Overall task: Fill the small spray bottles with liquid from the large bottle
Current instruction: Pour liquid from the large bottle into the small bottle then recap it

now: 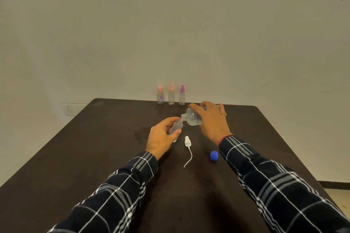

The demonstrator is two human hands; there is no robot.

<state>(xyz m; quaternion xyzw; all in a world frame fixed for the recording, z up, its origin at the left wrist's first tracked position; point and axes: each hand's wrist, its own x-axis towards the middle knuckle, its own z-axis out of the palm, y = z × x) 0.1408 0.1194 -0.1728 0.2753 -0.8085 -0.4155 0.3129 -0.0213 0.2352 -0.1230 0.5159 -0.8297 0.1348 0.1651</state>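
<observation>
My left hand [162, 137] grips a small clear spray bottle [176, 127] with its top off, tilted slightly to the right. My right hand [211, 119] holds the large clear bottle [192, 117] tipped on its side, its open mouth touching the small bottle's neck. The white spray head [187, 142] with its long dip tube lies on the dark table [113, 147] just in front of the hands. The large bottle's blue cap [214, 156] lies to the right, near my right sleeve.
Three small spray bottles stand in a row at the table's far edge: two with pink tops [160, 96] [171, 96] and one with a purple top [181, 96]. A pale wall rises behind them. A wet patch [141, 134] marks the table left of my hand.
</observation>
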